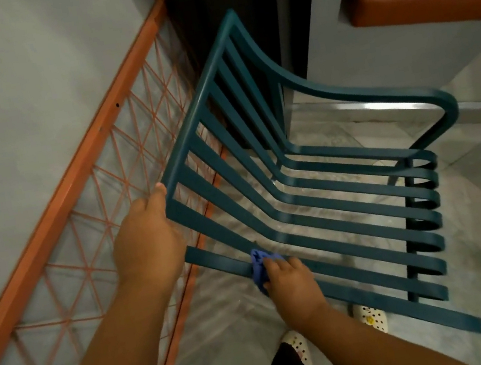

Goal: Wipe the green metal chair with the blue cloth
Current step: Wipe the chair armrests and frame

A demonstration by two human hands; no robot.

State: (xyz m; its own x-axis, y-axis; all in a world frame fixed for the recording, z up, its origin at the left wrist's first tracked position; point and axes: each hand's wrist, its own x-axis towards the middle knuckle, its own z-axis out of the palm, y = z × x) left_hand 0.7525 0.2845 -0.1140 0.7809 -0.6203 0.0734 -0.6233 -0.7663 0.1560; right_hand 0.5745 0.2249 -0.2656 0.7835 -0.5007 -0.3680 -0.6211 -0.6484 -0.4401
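The blue cloth is bunched and gripped in the right hand, pressed onto the nearest slat of the green metal chair. The chair's back frame is grasped by the left hand, so the chair is steadied beside an orange wire rack. Wiping appears underway at this slat; next, a stroke along its length toward the seat's curled front is called for, then the neighbouring slats.

No legible text or labels.
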